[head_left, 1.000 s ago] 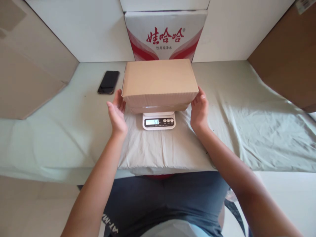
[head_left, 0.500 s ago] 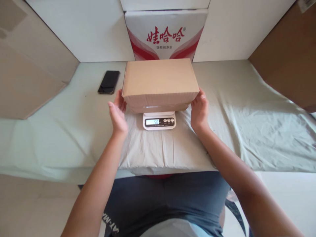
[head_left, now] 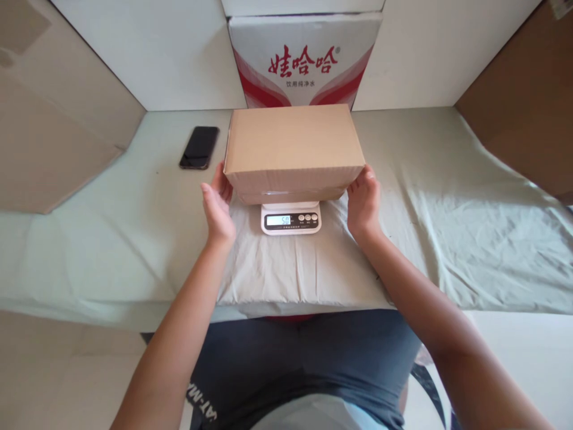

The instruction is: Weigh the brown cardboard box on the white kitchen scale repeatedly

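Observation:
A closed brown cardboard box (head_left: pixel 295 140) is over a white digital kitchen scale (head_left: pixel 290 230), hiding its platform. The scale's lit display seems to read 50, with several round buttons to its right. At the box's left end is my left hand (head_left: pixel 219 206), its thumb raised and its fingers partly hidden behind the lower edge. My right hand (head_left: pixel 364 200) holds the opposite end, fingertips against the lower right corner. Between them the hands keep hold of the box. Whether its full weight rests on the scale, I cannot tell.
A black smartphone (head_left: pixel 199 147) lies left of the box on the pale green cloth (head_left: pixel 134 251). Behind stands a white and red carton (head_left: pixel 304 65) with Chinese lettering. Large cardboard pieces (head_left: pixel 58 119) rise at the left, and another brown panel (head_left: pixel 523 101) at the right.
The whole view has shifted slightly. Both hands stay at the box's ends, and the display reading looks the same.

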`<state>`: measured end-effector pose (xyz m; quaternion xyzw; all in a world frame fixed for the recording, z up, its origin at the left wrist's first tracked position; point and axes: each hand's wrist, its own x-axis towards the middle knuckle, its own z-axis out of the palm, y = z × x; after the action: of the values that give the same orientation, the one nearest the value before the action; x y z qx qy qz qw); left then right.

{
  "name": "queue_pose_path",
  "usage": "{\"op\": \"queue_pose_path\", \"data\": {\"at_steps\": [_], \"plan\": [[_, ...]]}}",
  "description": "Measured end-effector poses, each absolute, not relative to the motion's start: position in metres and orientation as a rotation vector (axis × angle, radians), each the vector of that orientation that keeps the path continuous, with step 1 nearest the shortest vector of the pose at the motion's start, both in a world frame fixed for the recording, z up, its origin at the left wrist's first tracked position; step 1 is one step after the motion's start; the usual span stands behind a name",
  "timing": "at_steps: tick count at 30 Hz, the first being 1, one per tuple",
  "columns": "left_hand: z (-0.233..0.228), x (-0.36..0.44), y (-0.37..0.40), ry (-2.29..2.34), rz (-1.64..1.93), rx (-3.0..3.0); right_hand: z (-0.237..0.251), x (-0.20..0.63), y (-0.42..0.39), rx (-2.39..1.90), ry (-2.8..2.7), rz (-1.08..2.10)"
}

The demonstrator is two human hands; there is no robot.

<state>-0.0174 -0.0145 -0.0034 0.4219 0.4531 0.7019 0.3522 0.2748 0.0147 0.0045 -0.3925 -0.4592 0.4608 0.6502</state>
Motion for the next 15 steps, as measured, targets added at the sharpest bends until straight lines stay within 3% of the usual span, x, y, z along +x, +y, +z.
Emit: {"op": "queue_pose_path", "data": {"at_steps": [15], "plan": [[-0.0013,-0.011,-0.0158,1.239,1.8,1.158,0.0073,0.2741,0.0129,-0.883,-1.053,1.062]]}}
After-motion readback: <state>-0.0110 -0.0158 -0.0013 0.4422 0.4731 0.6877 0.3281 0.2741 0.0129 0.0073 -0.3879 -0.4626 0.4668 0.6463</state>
